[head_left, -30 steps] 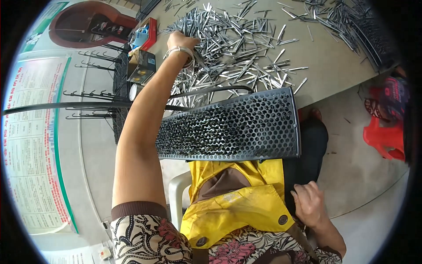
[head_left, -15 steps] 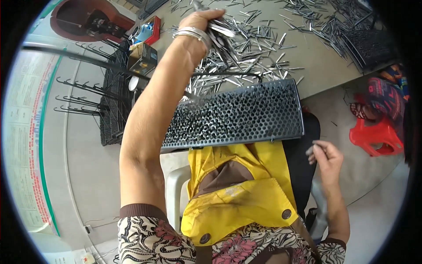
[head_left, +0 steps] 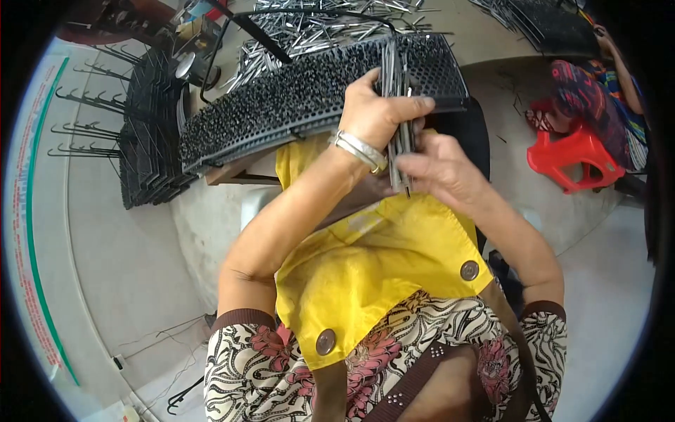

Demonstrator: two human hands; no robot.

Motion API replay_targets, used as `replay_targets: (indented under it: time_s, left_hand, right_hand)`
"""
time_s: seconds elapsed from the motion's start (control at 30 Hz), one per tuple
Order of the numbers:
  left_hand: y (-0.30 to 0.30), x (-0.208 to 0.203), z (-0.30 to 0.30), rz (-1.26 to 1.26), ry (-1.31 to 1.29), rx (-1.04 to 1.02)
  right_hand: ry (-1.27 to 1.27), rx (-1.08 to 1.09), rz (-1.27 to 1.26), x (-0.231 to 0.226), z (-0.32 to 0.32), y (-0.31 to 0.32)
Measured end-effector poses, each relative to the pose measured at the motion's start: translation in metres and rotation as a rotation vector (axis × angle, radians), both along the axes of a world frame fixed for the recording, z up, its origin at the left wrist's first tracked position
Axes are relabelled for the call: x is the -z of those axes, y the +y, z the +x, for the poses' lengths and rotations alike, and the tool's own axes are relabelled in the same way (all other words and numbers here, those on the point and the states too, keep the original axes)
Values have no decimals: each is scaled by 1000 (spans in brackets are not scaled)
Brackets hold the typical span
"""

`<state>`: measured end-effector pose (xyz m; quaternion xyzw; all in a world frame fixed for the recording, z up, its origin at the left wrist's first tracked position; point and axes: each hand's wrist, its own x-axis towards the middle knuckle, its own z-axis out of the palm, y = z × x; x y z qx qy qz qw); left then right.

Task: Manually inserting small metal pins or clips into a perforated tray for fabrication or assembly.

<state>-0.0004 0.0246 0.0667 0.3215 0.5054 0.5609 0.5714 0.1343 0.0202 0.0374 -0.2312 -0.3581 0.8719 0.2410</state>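
A bundle of thin grey metal rods (head_left: 398, 74) stands nearly upright in my left hand (head_left: 373, 112), whose fingers and thumb wrap round its middle. My right hand (head_left: 450, 172) closes at the lower end of the same bundle, its thumb lying over the rods; some of its fingers are hidden or slightly blurred. Just beyond both hands is a long black perforated rack (head_left: 437, 74). Dark rod ends fill most of its holes, while holes at its right end show bare. A yellow apron (head_left: 358, 274) covers my lap below the hands.
Many loose rods (head_left: 281, 32) lie heaped on the table (head_left: 464, 24) behind the rack. Black racks with hooks (head_left: 148, 133) are stacked at left, near a metal cup (head_left: 186, 67). At right are a red stool (head_left: 573, 158) and another person's arm (head_left: 622, 74).
My left hand has come back from the rod heap to above my lap, carrying the bundle. The right hand has moved left and up to meet it. The whole view has shifted.
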Motion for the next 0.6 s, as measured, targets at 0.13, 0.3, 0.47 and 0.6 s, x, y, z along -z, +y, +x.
replay_targets:
  time_s: [0.13, 0.3, 0.47, 0.6]
  left_hand:
    - [-39, 19, 3, -43, -27, -4]
    - [-67, 41, 4, 4, -146, -18]
    - [-81, 49, -1, 11, -222, 7]
    - [-84, 45, -2, 28, -283, 36]
  right_hand:
    - [-41, -117, 48, 26, 4, -32]
    - [11, -33, 14, 44, -4, -64]
    - [-140, -94, 136, 29, -4, -70]
    - [-226, -2, 398, 28, -4, -78]
